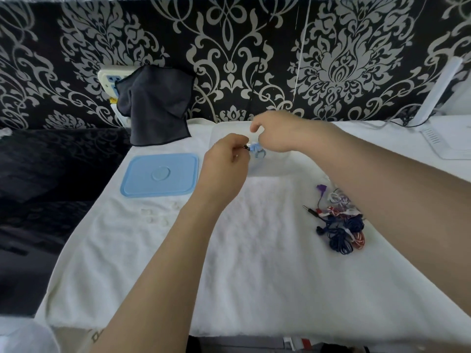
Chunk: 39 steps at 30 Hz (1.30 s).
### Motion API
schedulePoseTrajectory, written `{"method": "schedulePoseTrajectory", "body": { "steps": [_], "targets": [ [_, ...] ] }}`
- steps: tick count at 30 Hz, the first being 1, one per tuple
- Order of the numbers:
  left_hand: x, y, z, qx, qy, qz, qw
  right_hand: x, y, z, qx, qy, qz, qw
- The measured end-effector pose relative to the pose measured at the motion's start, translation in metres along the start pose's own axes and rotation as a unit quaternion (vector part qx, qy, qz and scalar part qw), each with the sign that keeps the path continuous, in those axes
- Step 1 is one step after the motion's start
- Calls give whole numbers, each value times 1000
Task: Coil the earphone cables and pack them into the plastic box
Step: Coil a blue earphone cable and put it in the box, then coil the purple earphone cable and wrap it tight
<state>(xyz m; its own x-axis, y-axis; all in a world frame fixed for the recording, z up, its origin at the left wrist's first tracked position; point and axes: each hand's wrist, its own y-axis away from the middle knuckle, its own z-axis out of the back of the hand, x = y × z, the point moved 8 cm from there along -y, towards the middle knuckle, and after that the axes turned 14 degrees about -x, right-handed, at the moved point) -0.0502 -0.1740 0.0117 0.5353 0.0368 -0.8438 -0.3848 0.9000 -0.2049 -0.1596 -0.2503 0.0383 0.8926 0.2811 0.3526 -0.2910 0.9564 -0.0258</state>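
Note:
A small coil of light-blue earphone cable (258, 150) hangs between both hands above the clear plastic box (277, 166) at the back of the white towel. My left hand (226, 161) pinches its dark plug end with curled fingers. My right hand (277, 131) holds the coil from the right, fingers curled over it. A tangle of dark-blue, red-and-white and purple earphone cables (340, 220) lies on the towel at the right, partly under my right forearm.
The box's light-blue lid (160, 175) lies flat to the left of the box. A dark cloth (155, 105) hangs against the patterned wall. Small clear pieces (158, 216) lie below the lid. A white device (443, 141) sits at the far right.

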Motion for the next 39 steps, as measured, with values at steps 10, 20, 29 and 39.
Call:
{"method": "schedulePoseTrajectory", "body": {
  "steps": [10,20,29,39],
  "targets": [
    [4,55,-27,153,-120,-69,979,-78,115,10,-100,-25,-121,987],
    [15,86,-20,212,-206,-75,952,-129,133,15,-194,0,-182,964],
    [14,92,-20,223,-215,-76,948,-144,128,-8,-95,132,-191,968],
    [13,86,-13,209,-193,-52,957,-133,119,20,-256,-19,-152,954]
  ]
}}
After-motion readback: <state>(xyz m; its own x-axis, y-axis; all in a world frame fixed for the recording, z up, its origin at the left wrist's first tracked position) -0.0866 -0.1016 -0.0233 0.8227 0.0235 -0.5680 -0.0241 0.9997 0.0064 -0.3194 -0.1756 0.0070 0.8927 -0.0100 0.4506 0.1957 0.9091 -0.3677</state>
